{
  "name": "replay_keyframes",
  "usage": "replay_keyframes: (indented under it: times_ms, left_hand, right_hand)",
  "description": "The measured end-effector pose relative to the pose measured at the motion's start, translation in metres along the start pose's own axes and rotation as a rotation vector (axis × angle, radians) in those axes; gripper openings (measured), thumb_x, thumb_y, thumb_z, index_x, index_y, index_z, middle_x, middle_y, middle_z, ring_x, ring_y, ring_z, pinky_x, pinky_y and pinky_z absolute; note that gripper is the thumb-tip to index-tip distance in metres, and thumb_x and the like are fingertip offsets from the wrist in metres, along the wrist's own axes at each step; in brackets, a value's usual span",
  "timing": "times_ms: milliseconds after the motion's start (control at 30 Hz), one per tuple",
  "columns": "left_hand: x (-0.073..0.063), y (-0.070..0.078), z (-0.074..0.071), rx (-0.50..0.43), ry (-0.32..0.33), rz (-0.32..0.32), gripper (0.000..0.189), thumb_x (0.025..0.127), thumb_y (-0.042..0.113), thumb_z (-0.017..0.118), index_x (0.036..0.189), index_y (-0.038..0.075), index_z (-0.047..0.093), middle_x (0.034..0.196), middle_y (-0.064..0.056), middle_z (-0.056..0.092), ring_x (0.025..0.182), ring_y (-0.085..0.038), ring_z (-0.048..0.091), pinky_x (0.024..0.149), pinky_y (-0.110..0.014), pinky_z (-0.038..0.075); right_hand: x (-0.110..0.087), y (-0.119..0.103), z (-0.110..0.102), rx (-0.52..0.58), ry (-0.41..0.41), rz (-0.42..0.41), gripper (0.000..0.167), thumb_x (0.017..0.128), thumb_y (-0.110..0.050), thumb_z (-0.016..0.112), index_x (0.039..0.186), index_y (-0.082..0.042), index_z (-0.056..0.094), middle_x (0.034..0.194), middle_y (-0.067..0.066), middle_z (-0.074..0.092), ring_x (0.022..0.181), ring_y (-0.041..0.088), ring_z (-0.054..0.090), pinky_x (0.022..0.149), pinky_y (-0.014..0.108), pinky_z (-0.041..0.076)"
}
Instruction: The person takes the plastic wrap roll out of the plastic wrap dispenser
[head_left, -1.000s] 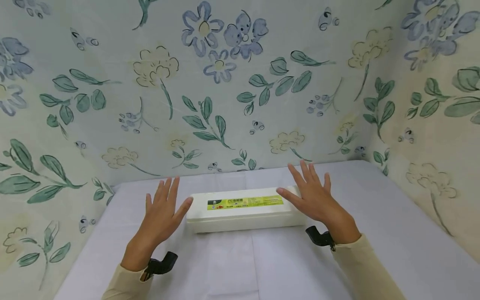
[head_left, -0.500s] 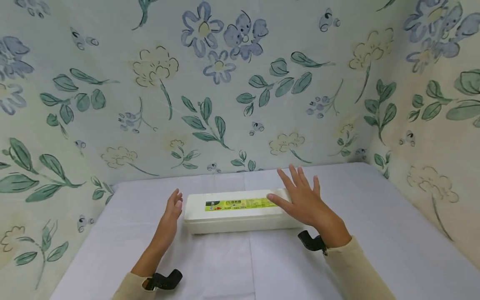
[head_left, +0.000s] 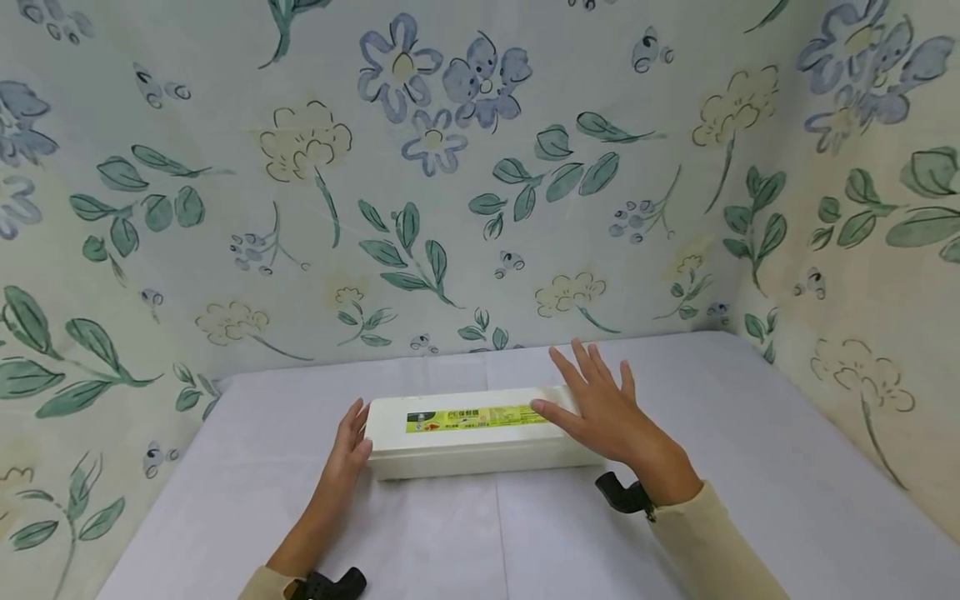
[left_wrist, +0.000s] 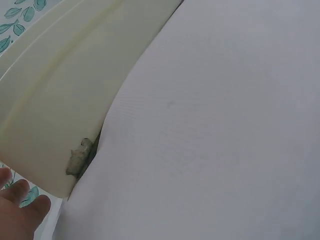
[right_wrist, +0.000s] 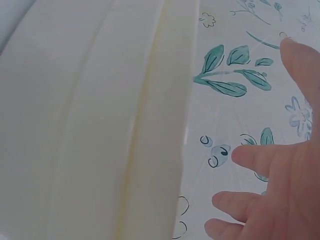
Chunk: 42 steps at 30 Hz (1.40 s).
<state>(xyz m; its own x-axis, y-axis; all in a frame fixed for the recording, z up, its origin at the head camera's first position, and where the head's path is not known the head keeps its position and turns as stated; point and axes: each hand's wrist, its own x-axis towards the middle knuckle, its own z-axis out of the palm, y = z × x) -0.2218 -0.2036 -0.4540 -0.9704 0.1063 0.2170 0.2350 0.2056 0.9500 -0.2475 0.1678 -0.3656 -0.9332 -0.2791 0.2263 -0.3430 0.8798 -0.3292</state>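
Note:
A long white cling film box [head_left: 472, 454] lies across the table in the head view, with a yellow-green label on its top marked PE. My left hand [head_left: 347, 454] is upright at the box's left end, fingers close together along that end; whether it presses there I cannot tell. In the left wrist view, the fingertips [left_wrist: 22, 205] appear beside the end of the box [left_wrist: 65, 100], which has a dark torn spot at its bottom edge. My right hand [head_left: 611, 417] is spread over the right end, hiding part of it. The right wrist view shows its fingers apart from the box [right_wrist: 90, 125].
A white cloth [head_left: 435, 542] with fold lines covers the table. Behind and to the sides hang floral-printed curtains [head_left: 450, 208]. Black wrist cameras [head_left: 626, 493] sit on both wrists, below beige sleeves [head_left: 712, 542].
My left hand has turned from palm-down and spread to upright, and has come against the box's left end. The right hand has shifted slightly left and lower. The box stays in place.

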Motion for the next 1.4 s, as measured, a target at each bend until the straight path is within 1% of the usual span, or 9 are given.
replay_keyframes:
  times_ms: [100,133,200,333,467,800,867,1100,1400]
  left_hand:
    - [-0.002,-0.007,0.0,0.004,-0.015,-0.004,0.071,0.1,0.023,0.046,0.156,0.019,0.003,0.16,-0.014,0.007,0.147,-0.029,0.005,0.107,-0.01,0.018]
    - [-0.003,-0.01,0.0,-0.001,-0.023,-0.007,0.073,0.099,0.021,0.049,0.156,0.019,0.003,0.161,-0.014,0.005,0.147,-0.029,0.005,0.102,-0.005,0.019]
    - [-0.004,-0.013,0.001,-0.011,-0.031,-0.006,0.078,0.097,0.019,0.054,0.156,0.019,0.002,0.161,-0.012,0.004,0.146,-0.028,0.006,0.1,-0.004,0.022]
    - [-0.003,-0.018,0.004,-0.03,-0.04,0.002,0.088,0.093,0.015,0.063,0.156,0.017,0.001,0.161,-0.009,0.007,0.144,-0.03,0.015,0.099,-0.009,0.029]
    - [-0.001,-0.021,0.006,-0.007,-0.041,0.01,0.093,0.09,0.015,0.067,0.156,0.017,0.001,0.16,-0.01,0.011,0.142,-0.031,0.022,0.098,-0.012,0.032]
    - [0.001,-0.022,0.008,0.033,-0.034,-0.033,0.1,0.086,0.016,0.073,0.155,0.029,0.002,0.159,-0.006,0.014,0.14,-0.029,0.027,0.098,-0.014,0.034]
    - [0.001,-0.023,0.008,0.045,-0.033,-0.039,0.101,0.086,0.018,0.074,0.155,0.03,0.002,0.159,-0.005,0.014,0.14,-0.028,0.026,0.102,-0.019,0.033]
    - [0.003,-0.025,0.008,0.071,-0.027,-0.045,0.1,0.085,0.026,0.075,0.155,0.031,0.003,0.159,-0.005,0.015,0.141,-0.028,0.025,0.109,-0.048,0.027]
    - [0.002,-0.025,0.009,0.12,-0.023,-0.054,0.101,0.084,0.03,0.076,0.155,0.029,0.005,0.158,-0.005,0.021,0.139,-0.028,0.031,0.108,-0.051,0.031]
  right_hand:
    - [-0.001,-0.001,0.002,0.015,-0.008,-0.003,0.091,0.086,-0.074,0.043,0.156,-0.021,0.019,0.161,0.015,0.007,0.146,0.038,-0.001,0.106,0.069,-0.01]
    - [-0.001,-0.001,0.003,0.02,-0.01,-0.005,0.09,0.086,-0.074,0.043,0.156,-0.021,0.019,0.161,0.015,0.007,0.146,0.037,0.0,0.106,0.069,-0.01]
    - [-0.002,-0.001,0.004,0.036,-0.017,-0.006,0.09,0.087,-0.073,0.044,0.156,-0.021,0.02,0.161,0.014,0.007,0.147,0.037,0.0,0.106,0.069,-0.01]
    - [-0.002,-0.002,0.006,0.041,-0.017,-0.013,0.089,0.087,-0.073,0.044,0.155,-0.021,0.021,0.161,0.014,0.008,0.147,0.037,0.001,0.107,0.069,-0.009]
    - [0.0,-0.001,0.007,0.031,-0.007,-0.02,0.089,0.087,-0.073,0.044,0.155,-0.02,0.021,0.16,0.015,0.01,0.146,0.039,0.003,0.106,0.07,-0.008]
    - [0.001,-0.001,0.008,0.034,-0.009,-0.022,0.089,0.086,-0.072,0.047,0.155,-0.02,0.023,0.16,0.015,0.012,0.146,0.04,0.005,0.107,0.069,-0.006]
    - [0.001,0.0,0.009,0.04,-0.011,-0.026,0.089,0.086,-0.072,0.047,0.155,-0.02,0.023,0.16,0.015,0.013,0.146,0.04,0.006,0.107,0.069,-0.005]
    - [0.002,0.002,0.011,0.044,-0.022,-0.032,0.09,0.086,-0.073,0.046,0.155,-0.021,0.022,0.16,0.015,0.012,0.146,0.04,0.006,0.108,0.068,-0.003]
    - [0.003,0.003,0.016,0.044,-0.028,-0.035,0.091,0.085,-0.074,0.047,0.155,-0.021,0.024,0.16,0.015,0.014,0.146,0.039,0.008,0.109,0.068,-0.005]
